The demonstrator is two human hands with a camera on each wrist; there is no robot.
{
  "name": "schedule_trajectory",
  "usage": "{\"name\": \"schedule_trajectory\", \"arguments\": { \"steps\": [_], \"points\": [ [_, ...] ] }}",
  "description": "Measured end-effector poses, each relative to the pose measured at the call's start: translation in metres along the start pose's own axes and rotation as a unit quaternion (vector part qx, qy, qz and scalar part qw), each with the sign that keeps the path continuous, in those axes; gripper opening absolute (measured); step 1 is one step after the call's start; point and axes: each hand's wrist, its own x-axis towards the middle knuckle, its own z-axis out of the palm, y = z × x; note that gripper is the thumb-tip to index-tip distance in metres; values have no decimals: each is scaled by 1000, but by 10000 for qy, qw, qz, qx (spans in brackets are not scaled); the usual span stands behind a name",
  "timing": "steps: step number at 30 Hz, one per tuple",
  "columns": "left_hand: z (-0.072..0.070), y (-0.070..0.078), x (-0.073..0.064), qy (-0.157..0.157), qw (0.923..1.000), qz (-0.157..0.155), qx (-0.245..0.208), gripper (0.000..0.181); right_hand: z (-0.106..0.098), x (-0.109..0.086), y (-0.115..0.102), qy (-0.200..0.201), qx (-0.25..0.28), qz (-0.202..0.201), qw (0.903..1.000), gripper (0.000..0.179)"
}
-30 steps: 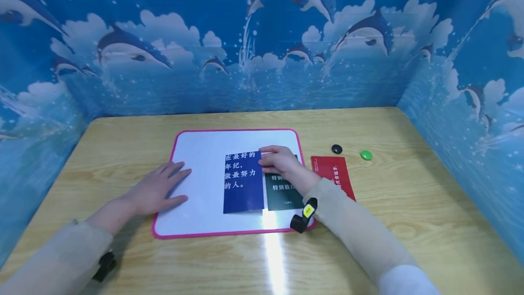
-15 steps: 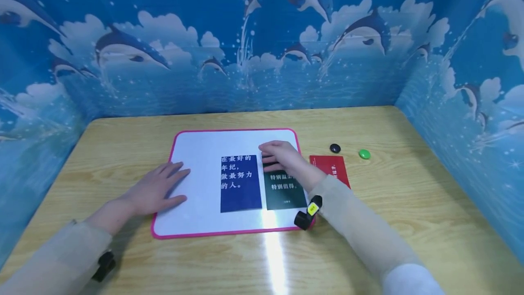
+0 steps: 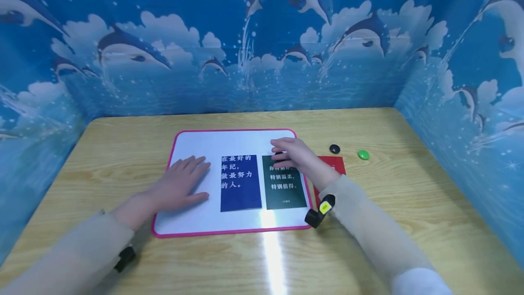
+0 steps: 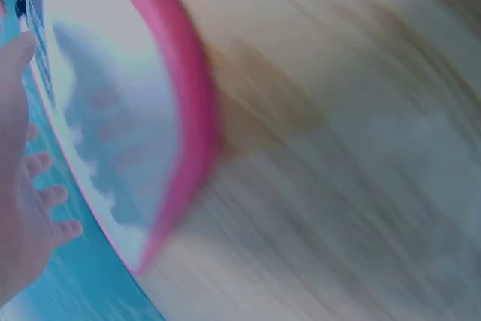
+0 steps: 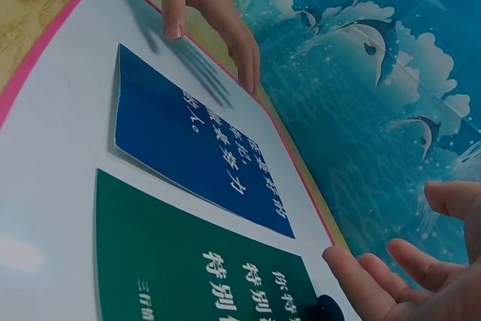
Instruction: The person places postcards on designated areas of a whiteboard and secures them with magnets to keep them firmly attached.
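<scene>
A white board [image 3: 196,140] with a pink rim lies on the table. On it, side by side, are a blue card [image 3: 240,197] and a dark green card [image 3: 285,195], both with white writing. My left hand [image 3: 182,185], fingers spread, hovers over the board's left part, its shadow below in the left wrist view. My right hand [image 3: 298,155] is over the green card's top edge with fingers loosely bent, nothing in them. Just beside its fingertips, a round black magnet [image 5: 328,308] sits at that card's top edge.
Right of the board lies a red card [image 3: 336,163], partly hidden by my right forearm. Beyond it on the table are a black magnet [image 3: 334,149] and a green magnet [image 3: 363,154]. A dolphin-printed curtain [image 3: 245,90] stands behind the table and along its sides.
My right hand has come away from the blue card's upper right corner and moved right over the green card. The blue card has settled slightly left. My left hand has moved right over the board.
</scene>
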Motion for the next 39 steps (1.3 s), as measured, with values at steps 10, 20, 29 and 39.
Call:
{"name": "schedule_trajectory", "arguments": {
  "steps": [10, 20, 29, 39],
  "points": [
    [-5, 45, 18, -649, 9977, 207, 6, 69, -7, -1, 1, 5, 197, 25, 9998, 53],
    [5, 50, 22, -1068, 9939, 282, -27, 62, -9, -2, 1, -6, 84, -38, 10000, 52],
    [7, 50, 24, -1072, 9936, 348, 52, 63, -13, -4, 3, 79, -61, -96, 9999, 52],
    [5, 52, 26, -1044, 9934, 459, 113, 65, -31, -9, 8, 254, -449, -186, 9985, 55]
  ]
}}
